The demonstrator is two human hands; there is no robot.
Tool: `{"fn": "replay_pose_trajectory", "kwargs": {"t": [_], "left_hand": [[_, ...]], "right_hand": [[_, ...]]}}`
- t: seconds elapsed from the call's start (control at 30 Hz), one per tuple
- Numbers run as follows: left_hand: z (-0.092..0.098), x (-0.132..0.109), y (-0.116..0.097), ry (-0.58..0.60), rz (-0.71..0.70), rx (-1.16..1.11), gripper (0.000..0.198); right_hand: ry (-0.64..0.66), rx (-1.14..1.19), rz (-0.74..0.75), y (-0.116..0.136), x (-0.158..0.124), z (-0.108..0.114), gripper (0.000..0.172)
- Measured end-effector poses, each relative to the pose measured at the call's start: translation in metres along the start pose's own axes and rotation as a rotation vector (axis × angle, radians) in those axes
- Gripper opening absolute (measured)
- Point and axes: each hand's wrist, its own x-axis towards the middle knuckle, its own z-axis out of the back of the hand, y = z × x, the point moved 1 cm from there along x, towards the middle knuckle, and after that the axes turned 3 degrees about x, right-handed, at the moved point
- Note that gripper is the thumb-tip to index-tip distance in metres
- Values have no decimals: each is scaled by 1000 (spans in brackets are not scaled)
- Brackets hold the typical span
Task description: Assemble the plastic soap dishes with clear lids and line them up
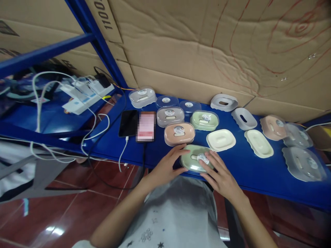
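Observation:
A green soap box (191, 162) with a clear lid and a white label lies at the table's front edge, close to my body. My left hand (169, 163) holds its left end between thumb and fingers. Around the right end curl the fingers of my right hand (221, 175), some resting on the lid beside the label. Just behind stands a lidded orange soap box (179, 135). A cream soap tray (221, 140) lies uncovered to the right of it. Farther back are a lidded green box (204, 121) and a lidded grey box (170, 117).
Two clear lids (167, 101) lie near the cardboard wall (181, 75). Grey trays (244, 119), another cream tray (258, 143) and more lidded boxes (303, 163) spread rightward. Two phones (128, 123) with cables lie left, near a power strip (88, 98) on the shelf.

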Motion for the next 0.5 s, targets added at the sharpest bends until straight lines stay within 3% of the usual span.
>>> {"fn": "replay_pose_trajectory", "kwargs": {"t": [0.27,0.5], "left_hand": [[-1,0,0,-14,-5,22,72],[-1,1,1,-7,0,29,70]], "right_hand": [[2,41,-31,-4,11,5,66],[14,-58,-49,-4,6,-5,77]]}}
